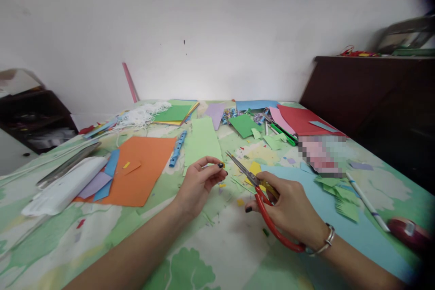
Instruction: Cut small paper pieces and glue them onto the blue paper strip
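Note:
My right hand (pixel 285 204) grips a pair of scissors (pixel 267 217) with red handles. The blades are close together and point up and to the left, towards my other hand. Thumb and fingertips of my left hand (pixel 204 181) are pinched together; a tiny yellowish bit shows at the tips, too small to name. Beyond the left hand lies a light green paper strip (pixel 204 138). A yellow paper piece (pixel 254 173) lies partly behind the scissors, and small paper scraps are scattered below the blades.
Orange paper (pixel 146 167), a blue clip-like stick (pixel 178 148) and a white power strip (pixel 64 186) lie at left. Light blue paper (pixel 340 217), fringed green pieces (pixel 345 201) and a white marker (pixel 367 201) lie at right. White string (pixel 142 115) is heaped at the back.

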`<state>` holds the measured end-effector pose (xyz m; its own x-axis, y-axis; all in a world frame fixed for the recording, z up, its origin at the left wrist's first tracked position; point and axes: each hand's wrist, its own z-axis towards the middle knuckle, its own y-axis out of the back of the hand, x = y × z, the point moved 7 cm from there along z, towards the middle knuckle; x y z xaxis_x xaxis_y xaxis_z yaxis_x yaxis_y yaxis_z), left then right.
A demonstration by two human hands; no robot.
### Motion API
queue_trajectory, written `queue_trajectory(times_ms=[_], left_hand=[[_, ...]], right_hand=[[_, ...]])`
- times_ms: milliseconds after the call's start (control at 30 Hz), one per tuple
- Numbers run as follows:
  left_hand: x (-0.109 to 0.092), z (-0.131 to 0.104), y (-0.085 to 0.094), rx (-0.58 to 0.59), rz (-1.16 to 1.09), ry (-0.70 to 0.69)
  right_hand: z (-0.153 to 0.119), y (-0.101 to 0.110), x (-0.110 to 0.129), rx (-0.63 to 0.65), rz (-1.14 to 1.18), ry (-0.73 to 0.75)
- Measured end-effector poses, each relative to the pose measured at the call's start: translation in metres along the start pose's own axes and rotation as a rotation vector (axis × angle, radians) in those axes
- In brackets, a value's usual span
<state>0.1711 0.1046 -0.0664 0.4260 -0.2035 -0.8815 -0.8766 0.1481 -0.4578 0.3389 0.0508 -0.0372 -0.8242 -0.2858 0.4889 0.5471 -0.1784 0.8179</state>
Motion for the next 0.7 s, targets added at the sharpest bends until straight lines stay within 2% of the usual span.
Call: queue_trajectory(times_ms=[167, 400, 500, 700], left_hand=[[0.0002, 0.0008, -0.0008, -0.011, -0.096, -0.013], [-0.0075, -0.0017, -0.0005, -0.068, 0.073, -0.086], [-0.009, -0.0023, -0.0024, -0.062, 0.119, -0.1], [-0.0035, -0.004, -0.0062, -0.019, 0.051, -0.067]], right_hand=[[-0.0006, -0.0022, -0.0009, 0.003, 0.027, -0.023], [-0.0017, -0.0066, 0.0021, 0.039, 0.032, -0.017], [-0.0016, -0.0063, 0.0023, 0.03, 0.017, 0.012], [-0.0045, -0.0085, 0.0042, 0.023, -0.008, 0.066]])
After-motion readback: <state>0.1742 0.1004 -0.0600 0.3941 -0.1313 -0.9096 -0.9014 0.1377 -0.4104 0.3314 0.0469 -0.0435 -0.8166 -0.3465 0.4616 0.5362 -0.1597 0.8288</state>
